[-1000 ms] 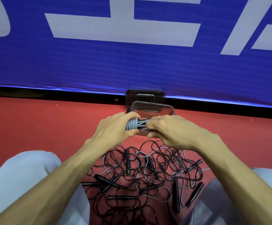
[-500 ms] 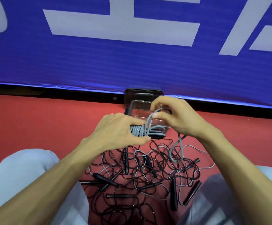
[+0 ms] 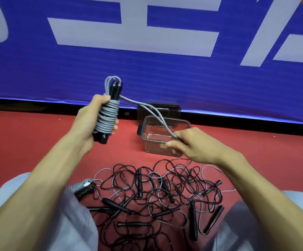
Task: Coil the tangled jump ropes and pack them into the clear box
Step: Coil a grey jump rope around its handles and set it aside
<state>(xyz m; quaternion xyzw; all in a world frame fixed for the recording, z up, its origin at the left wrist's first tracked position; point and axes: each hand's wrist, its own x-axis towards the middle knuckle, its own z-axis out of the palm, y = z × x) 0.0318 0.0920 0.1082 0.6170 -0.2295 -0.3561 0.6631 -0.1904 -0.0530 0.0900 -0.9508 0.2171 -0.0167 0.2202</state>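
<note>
While left hand [image 3: 91, 122] grips grey coil [image 3: 108, 116], right hand [image 3: 196, 144] pinches its tail, tangle [image 3: 156, 192] near clear box [image 3: 156, 148]

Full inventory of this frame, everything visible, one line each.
wound rope bundle: one, grey, black handles, upright in left hand
loose tail: one, grey, bundle to right hand
clear box: one, open, floor by banner
dark lid: one, behind box
tangled ropes: several, black and grey, floor between legs
coiled rope: one, grey, by left leg
banner: one, blue, white lettering, behind
floor: red
trouser legs: two, light grey, bottom corners
left hand: grips bundle
right hand: pinches tail
</note>
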